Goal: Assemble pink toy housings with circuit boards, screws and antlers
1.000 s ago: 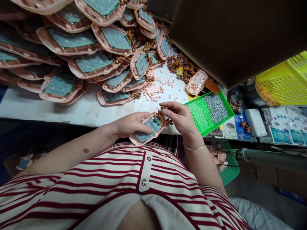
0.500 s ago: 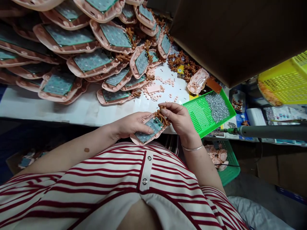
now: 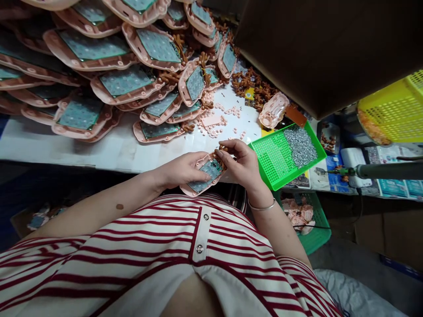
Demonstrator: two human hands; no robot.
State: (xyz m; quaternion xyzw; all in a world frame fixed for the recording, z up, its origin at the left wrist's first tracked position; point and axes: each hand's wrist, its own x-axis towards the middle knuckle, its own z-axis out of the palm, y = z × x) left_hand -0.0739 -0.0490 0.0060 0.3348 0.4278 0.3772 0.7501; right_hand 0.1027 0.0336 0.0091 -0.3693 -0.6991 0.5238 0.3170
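My left hand (image 3: 187, 169) grips a pink plastic shell (image 3: 189, 190) from its left side, the thumb lying across the green circuit board (image 3: 208, 171) fitted inside. At the shell's upper right end, my right hand (image 3: 239, 163) pinches a brown antler-shaped piece (image 3: 224, 149), partly hidden by its fingers. The shell is held just in front of the table's near edge, open side up. Small dark components sit at the board's top end, near the right fingertips.
Many pink shells with boards (image 3: 122, 81) are stacked at the left. Beyond my hands lie small pink parts (image 3: 211, 125) and a pile of brown pieces (image 3: 254, 88). A green basket (image 3: 272, 182) of screws and an electric screwdriver (image 3: 380, 171) are at the right.
My right fingers have shifted and curled further over the brown piece, covering more of it. My left hand keeps its hold on the shell. The screwdriver has swung to the right.
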